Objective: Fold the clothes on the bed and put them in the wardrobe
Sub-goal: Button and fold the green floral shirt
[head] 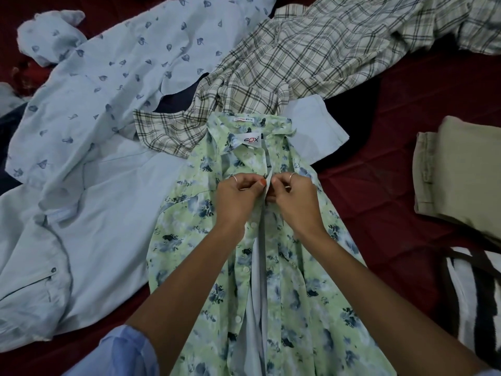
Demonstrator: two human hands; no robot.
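Green floral shirt point(273, 267): laid face-up on the dark red bed cover point(393, 191), collar away from the person, front placket running toward the camera. Upper part of the front drawn together; lower front gapes, showing pale fabric beneath. Several white buttons below appear undone.

Left hand point(235, 196) and right hand point(294, 196): both pinch the placket edges just below the collar, fingertips meeting over one button. Step in hand, by judgement: fastening a top button before folding. Next move likely calls for seating that button, then smoothing the front and turning the shirt to fold the sleeves in.

Pale blue shirt point(89, 213): spread flat, partly under the green shirt's left side and collar; it may drag along when the green one is turned.

Checked shirt point(284, 63): crumpled, its collar touching the green shirt's collar.

Leaf-print shirt point(113, 58): farther back, left, unfolded.

Beige trousers point(461, 172): folded, right edge, well apart.

Striped cloth point(471, 299): lower right; kind unclear.

Wardrobe: not in view.
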